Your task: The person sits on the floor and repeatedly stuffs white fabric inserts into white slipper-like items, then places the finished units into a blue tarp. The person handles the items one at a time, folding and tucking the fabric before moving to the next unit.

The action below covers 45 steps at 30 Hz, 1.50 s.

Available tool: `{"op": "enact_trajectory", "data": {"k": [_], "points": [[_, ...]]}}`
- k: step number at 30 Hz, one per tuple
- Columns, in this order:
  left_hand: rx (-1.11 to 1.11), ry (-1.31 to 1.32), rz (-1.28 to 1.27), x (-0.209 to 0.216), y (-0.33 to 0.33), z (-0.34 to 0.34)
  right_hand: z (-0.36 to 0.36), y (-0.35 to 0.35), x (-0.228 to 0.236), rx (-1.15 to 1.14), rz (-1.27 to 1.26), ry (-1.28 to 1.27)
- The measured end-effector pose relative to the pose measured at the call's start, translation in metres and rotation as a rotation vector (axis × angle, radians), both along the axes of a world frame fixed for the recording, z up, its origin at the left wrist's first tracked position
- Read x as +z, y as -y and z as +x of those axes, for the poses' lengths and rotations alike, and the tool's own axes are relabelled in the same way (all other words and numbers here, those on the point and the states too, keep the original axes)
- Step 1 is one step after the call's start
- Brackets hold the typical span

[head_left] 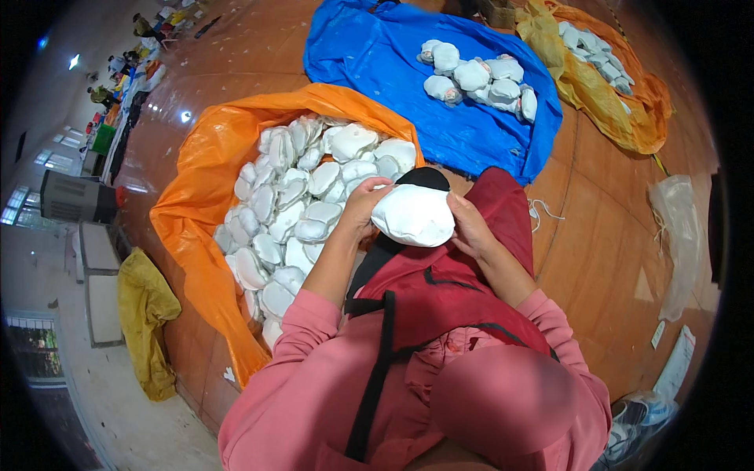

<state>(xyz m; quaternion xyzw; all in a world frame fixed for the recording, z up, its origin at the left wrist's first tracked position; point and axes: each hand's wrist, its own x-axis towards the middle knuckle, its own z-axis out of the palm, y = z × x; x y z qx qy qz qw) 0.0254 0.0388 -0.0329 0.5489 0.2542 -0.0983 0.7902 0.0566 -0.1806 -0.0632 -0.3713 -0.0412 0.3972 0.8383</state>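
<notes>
Between my two hands is a white, rounded, padded piece (pixel 414 216) that looks like cloth, held above my lap. My left hand (pixel 364 206) grips its left edge, with the fingers partly behind it. At the right edge my right hand (pixel 471 225) is closed, its thumb on the near side. Just beyond the piece a black rounded shape (pixel 424 178) shows, partly covered. To my left lies a big heap of similar white pieces (pixel 305 188) on an orange sheet (pixel 203 161) with raised, crumpled edges.
A blue sheet (pixel 377 67) ahead bears a smaller pile of white pieces (pixel 475 77). Farther right, an orange-yellow sheet (pixel 585 90) holds more. A yellow sack (pixel 145 322) lies at left, clear plastic (pixel 677 243) at right. Several people are by a long table far left.
</notes>
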Motion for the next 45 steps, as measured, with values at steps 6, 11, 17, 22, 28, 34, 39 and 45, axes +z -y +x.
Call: {"op": "enact_trajectory", "data": {"k": [6, 11, 17, 22, 28, 34, 39, 45], "points": [[0.079, 0.066, 0.015, 0.0, -0.001, -0.001, -0.006, -0.011, 0.017, -0.104, 0.041, -0.017], [0.134, -0.063, -0.802, 0.002, 0.009, -0.018, 0.004, -0.004, -0.008, -0.038, 0.066, 0.333], [-0.008, 0.022, -0.667, 0.004, 0.021, -0.026, -0.006, 0.009, 0.0, 0.146, -0.237, 0.521], [0.109, 0.234, -0.448, 0.003, 0.034, -0.031, -0.013, 0.01, 0.002, 0.173, -0.351, 0.63], [0.191, 0.258, -0.323, -0.013, 0.053, -0.035, -0.016, 0.004, 0.006, 0.284, -0.577, 0.86], [0.511, 0.17, -0.305, -0.015, 0.072, -0.042, -0.016, 0.007, -0.027, 0.205, -0.478, 0.551], [0.306, 0.191, -0.311, -0.012, 0.064, -0.047, -0.012, 0.01, -0.011, 0.313, -0.262, 0.323], [0.152, 0.231, -0.3, -0.006, 0.055, -0.047, 0.009, 0.027, 0.013, 0.604, -0.413, 0.509]]}}
